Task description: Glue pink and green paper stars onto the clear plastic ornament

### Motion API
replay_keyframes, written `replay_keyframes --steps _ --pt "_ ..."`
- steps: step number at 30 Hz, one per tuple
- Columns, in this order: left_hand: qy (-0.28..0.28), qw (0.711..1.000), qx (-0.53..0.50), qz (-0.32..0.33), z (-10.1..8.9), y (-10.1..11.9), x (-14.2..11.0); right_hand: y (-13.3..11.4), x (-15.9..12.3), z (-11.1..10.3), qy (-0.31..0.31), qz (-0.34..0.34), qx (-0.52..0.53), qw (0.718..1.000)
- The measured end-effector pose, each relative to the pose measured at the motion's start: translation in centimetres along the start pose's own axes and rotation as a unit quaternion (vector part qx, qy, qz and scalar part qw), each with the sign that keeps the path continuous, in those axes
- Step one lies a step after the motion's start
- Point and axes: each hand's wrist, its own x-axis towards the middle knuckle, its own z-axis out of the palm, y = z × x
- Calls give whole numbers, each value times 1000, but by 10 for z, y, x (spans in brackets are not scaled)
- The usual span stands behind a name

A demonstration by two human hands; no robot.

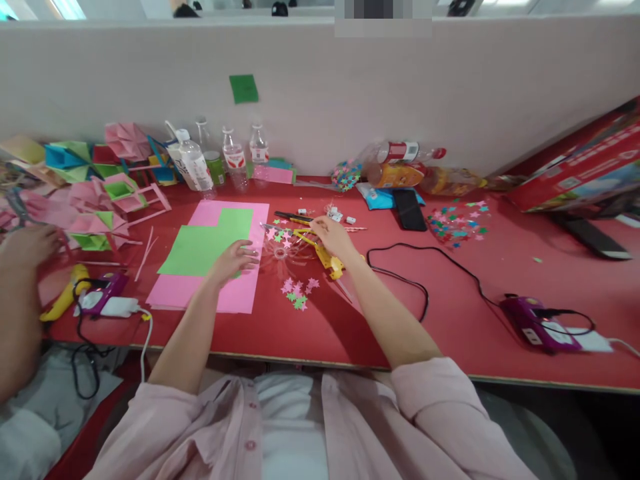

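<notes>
My left hand (pixel 234 262) is open, palm down, its fingers spread at the right edge of the green paper (pixel 193 250) and pink paper (pixel 240 293). Over by a yellow tool that looks like a glue gun (pixel 327 259), my right hand (pixel 327 235) has its fingers curled together; what they grip is hidden. Between the hands lies a clear plastic piece (pixel 280 253) with strips fanned out, possibly a cut bottle base. Small pink and green paper stars (pixel 280 235) rest on its far side. A second pile of stars (pixel 299 293) is nearer me.
Plastic bottles (pixel 233 157) stand along the partition (pixel 300 87). To the right are a phone (pixel 410 210), scattered stars (pixel 459 221), a black cable (pixel 425 252) and a purple device (pixel 537 323). At left, folded paper models (pixel 115 193) crowd the table beside another person's hand (pixel 30 247).
</notes>
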Motion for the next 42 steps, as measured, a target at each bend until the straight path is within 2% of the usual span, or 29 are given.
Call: replay_keyframes --steps 4,11,16,21,24,30,37,42 --pt "52 997 29 43 -1 0 4 5 -9 -3 39 -30 8 999" --pt "52 995 35 74 0 -4 7 14 -30 -4 42 -38 26 998" --pt "23 994 34 103 -1 -6 3 4 -51 -2 22 -36 28 999" --pt "-21 995 -1 97 4 -6 -2 -11 -63 10 -39 -48 -28 998" --pt "-9 996 -15 85 9 -6 -6 -12 -60 17 -48 -52 -46 996" --pt "9 998 -2 68 15 -11 -19 -4 -41 23 -34 -72 8 997" --pt "-33 998 -15 48 20 -10 -35 3 -12 27 -41 -81 39 995" --pt "-27 999 -13 33 22 -9 -37 3 0 30 -41 -89 47 994"
